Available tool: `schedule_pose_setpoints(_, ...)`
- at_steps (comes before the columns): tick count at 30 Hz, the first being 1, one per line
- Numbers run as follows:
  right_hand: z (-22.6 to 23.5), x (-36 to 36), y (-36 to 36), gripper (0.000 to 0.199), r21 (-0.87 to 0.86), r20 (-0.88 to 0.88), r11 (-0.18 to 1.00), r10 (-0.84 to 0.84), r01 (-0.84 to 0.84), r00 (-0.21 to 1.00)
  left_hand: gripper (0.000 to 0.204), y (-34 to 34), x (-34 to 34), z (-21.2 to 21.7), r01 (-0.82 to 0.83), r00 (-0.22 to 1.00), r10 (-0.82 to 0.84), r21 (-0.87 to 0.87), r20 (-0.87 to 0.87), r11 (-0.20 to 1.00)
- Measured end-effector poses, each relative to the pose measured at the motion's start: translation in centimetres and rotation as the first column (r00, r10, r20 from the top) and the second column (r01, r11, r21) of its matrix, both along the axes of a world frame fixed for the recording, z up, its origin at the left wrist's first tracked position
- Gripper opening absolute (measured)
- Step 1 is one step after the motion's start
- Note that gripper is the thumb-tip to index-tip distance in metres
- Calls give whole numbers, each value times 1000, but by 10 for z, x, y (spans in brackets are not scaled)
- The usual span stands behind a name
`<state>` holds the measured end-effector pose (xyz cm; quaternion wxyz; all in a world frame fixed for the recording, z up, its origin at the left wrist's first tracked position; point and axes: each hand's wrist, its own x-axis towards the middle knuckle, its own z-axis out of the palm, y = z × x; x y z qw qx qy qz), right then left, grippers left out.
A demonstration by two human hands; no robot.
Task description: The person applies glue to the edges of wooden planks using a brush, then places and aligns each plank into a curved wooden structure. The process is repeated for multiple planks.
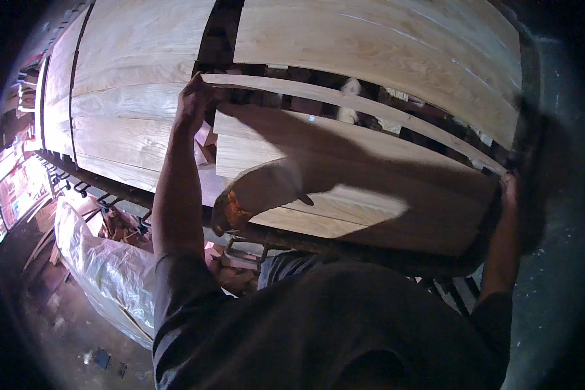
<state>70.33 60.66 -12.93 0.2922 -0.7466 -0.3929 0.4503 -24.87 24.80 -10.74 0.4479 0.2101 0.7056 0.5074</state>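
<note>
A long, narrow wooden strip [292, 85] spans between my two hands, above a gap between wider boards. My left hand [194, 104] is closed around its left end. At the strip's right end, my right hand [511, 190] is closed on it, its fingers partly in shadow. Nearer to me lies a panel of edge-to-edge boards [351, 208], crossed by a dark shadow. On that panel's left part sits a rounded object with an orange-brown end [235, 207] and a dark tip; its kind I cannot make out.
More wide board panels lie at the far left [136, 78] and far right [383, 39]. A dark metal frame edge [344, 246] with clamp-like hooks runs along the near side. Below left stand a clear plastic sack [110, 266] and wood scraps [120, 231].
</note>
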Motion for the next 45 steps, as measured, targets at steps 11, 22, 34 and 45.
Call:
schedule_pose_setpoints(11,14,-21,-26,30,79,46,983,162,-165,986,27,24,1,-14,59,937,-136,-238,-321,969)
schedule_pose_setpoints(22,2,-70,-49,34,203,35,934,295,-296,955,48,-50,-15,-29,226,974,-222,-159,48,961)
schedule_pose_setpoints(34,-1,-87,-56,39,138,-150,880,473,-455,868,21,-15,-5,-19,131,988,-129,-24,91,991)
schedule_pose_setpoints(45,7,-57,-26,37,68,-242,989,147,-135,959,42,-29,13,-4,-236,968,241,-69,67,969)
